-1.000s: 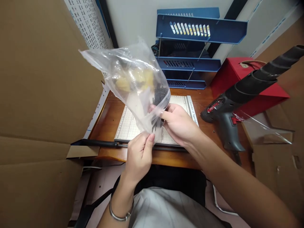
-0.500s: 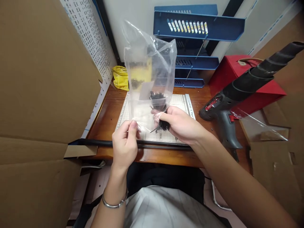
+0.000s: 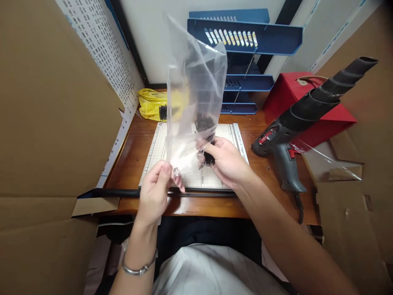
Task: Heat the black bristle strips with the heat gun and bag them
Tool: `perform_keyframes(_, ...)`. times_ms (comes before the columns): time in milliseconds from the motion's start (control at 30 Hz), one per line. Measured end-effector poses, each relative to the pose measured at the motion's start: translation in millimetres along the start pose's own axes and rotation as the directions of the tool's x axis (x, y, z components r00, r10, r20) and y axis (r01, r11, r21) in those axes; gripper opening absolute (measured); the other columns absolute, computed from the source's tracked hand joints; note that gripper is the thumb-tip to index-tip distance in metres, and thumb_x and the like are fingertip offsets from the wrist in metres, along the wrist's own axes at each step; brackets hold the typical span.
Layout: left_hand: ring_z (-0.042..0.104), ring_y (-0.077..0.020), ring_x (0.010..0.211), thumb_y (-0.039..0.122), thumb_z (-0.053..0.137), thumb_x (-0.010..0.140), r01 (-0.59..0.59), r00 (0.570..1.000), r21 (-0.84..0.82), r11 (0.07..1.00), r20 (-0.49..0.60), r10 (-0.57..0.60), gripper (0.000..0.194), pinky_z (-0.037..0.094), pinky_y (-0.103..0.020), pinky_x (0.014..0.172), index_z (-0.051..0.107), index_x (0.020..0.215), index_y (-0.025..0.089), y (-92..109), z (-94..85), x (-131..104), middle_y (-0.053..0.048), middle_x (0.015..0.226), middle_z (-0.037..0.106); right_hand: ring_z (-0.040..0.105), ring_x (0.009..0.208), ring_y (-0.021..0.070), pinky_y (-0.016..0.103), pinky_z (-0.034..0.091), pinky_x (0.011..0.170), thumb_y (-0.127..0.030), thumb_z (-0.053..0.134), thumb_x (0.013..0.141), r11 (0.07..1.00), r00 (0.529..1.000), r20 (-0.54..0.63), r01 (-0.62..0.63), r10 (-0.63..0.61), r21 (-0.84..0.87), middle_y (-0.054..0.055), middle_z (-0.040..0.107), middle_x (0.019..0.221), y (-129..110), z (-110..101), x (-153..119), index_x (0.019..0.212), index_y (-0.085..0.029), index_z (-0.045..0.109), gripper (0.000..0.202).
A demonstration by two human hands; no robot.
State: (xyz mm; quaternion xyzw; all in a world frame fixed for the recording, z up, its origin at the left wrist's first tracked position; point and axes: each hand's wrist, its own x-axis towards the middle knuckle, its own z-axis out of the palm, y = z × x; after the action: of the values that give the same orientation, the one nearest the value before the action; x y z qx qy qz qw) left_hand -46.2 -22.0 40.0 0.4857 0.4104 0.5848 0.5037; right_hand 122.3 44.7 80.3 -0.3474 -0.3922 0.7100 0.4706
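Observation:
A clear plastic bag (image 3: 196,86) is held up over the desk in front of me. My left hand (image 3: 156,184) pinches its lower left corner between thumb and fingers. On the right, my right hand (image 3: 225,159) grips the bag's lower right part together with a bundle of thin black strips (image 3: 205,123), which shows through the film above the thumb and pokes out below it. What the strips are exactly, I cannot make out. Beneath both hands lies a paper cutter (image 3: 153,164) with a printed grid, partly covered by the bag.
A grey heat gun (image 3: 282,143) stands at the right before a red box (image 3: 310,106). Blue tiered trays (image 3: 245,39) rise at the back. A yellow plastic bag (image 3: 150,104) lies back left, with black strips beside it. Cardboard walls (image 3: 55,102) flank the desk.
My left hand has moved slightly down and left, with its fingers now showing beyond the bag's corner. The bag has tilted and shifted a little. The camera view has swung slightly right.

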Motion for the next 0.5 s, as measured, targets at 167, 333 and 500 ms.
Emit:
perform_keyframes(167,0.058,-0.0133,0.062,0.058,0.06,0.099,-0.012,0.997,0.186,0.982,-0.072,0.026,0.042,0.05,-0.026,0.059,0.063,0.083,0.019,-10,32.7,0,0.0,0.072,0.06,0.049,0.057,0.0052,0.022,0.045,0.054,-0.044,0.088,0.072,0.991,0.993,-0.112,0.04,-0.025,0.126,-0.007,0.053,0.072,8,13,0,0.086,-0.018,0.054,0.044)
perform_keyframes(333,0.055,-0.012,0.059,0.038,0.05,0.108,-0.073,0.988,0.356,0.932,-0.098,0.115,0.046,0.045,-0.026,0.061,0.056,0.067,0.019,-14,31.8,-8,0.001,0.064,0.056,0.049,0.055,0.0061,0.022,0.044,0.051,-0.05,0.082,0.078,0.995,0.988,-0.142,0.071,-0.06,0.076,-0.005,0.052,0.068,18,18,-3,0.079,-0.018,0.052,0.044)
perform_keyframes(500,0.055,-0.0132,0.059,0.037,0.054,0.105,-0.046,0.994,0.295,0.954,-0.078,0.072,0.041,0.046,-0.026,0.059,0.06,0.069,0.019,-9,16.3,-10,0.001,0.065,0.058,0.038,0.049,0.0038,0.017,0.032,0.041,-0.047,0.083,0.078,0.984,0.998,0.06,-0.018,0.029,-0.175,-0.007,0.044,0.062,5,7,-2,0.079,-0.018,0.052,0.043)
